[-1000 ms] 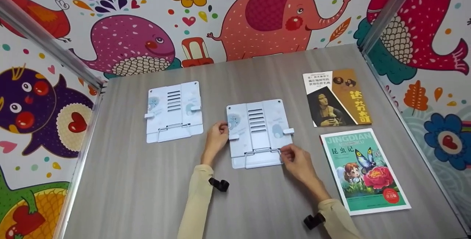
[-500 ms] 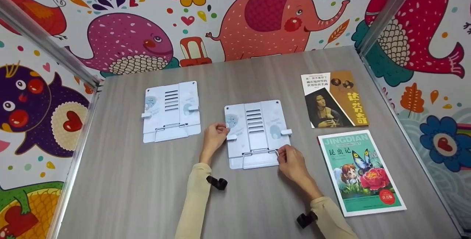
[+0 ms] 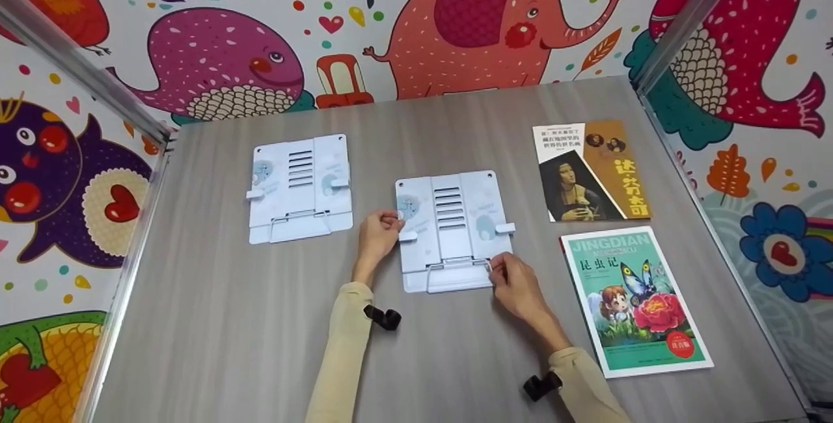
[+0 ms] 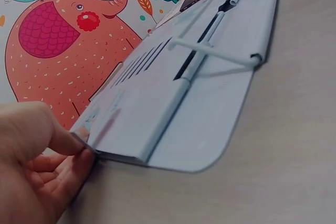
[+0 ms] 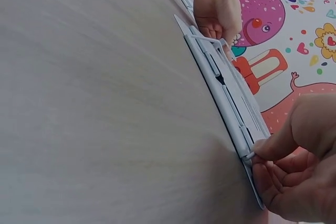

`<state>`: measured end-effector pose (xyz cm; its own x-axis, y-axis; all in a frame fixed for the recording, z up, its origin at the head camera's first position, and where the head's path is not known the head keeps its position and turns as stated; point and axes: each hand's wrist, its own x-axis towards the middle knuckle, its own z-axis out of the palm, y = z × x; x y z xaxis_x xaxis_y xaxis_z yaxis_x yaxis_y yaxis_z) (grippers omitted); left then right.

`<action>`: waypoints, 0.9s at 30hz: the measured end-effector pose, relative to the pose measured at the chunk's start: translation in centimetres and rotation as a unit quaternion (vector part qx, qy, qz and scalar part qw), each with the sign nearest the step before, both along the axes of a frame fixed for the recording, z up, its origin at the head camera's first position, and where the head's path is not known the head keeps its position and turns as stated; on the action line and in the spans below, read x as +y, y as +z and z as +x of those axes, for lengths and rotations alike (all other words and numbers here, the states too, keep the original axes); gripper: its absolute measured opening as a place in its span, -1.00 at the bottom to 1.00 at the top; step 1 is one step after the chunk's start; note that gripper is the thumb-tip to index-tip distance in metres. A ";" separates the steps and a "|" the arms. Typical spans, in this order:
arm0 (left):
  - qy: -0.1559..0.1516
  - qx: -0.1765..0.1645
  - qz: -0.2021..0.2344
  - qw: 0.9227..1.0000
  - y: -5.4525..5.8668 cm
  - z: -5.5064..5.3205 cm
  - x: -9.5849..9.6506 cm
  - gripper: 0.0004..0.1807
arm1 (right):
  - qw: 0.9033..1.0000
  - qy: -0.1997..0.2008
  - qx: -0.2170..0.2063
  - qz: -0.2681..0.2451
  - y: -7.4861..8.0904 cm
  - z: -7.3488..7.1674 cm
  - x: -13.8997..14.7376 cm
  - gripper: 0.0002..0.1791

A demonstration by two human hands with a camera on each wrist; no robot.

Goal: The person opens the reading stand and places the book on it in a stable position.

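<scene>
A white folding book stand (image 3: 453,215) with slots and two side clips lies flat on the table in the middle of the head view. My left hand (image 3: 379,234) pinches its left edge; the left wrist view shows the thumb above and the curled fingers (image 4: 71,174) at that edge. At the lower right corner my right hand (image 3: 519,286) pinches the end of the wire bracket (image 4: 215,53). The right wrist view shows thumb and fingertips (image 5: 262,150) meeting there. A second, similar book stand (image 3: 300,189) lies to the left, untouched.
To the right lie two books: a brown and white one (image 3: 592,169) with a portrait, and below it a green one (image 3: 638,299) with a butterfly. Printed wall panels (image 3: 481,26) border the wood-grain table (image 3: 215,319) at the back and sides.
Both hands stay at the same edges of the middle stand, with the right fingers still at the wire bracket. The head view has shifted slightly; the stands and books lie as before.
</scene>
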<state>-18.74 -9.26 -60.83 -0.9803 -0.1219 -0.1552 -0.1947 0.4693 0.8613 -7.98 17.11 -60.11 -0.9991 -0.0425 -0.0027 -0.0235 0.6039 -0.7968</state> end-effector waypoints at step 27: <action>-0.001 0.005 0.017 1.000 -0.1 0.4 0.1 -0.82 | 0.994 0.034 0.017 -0.105 -1.4 0.6 1.0 -0.82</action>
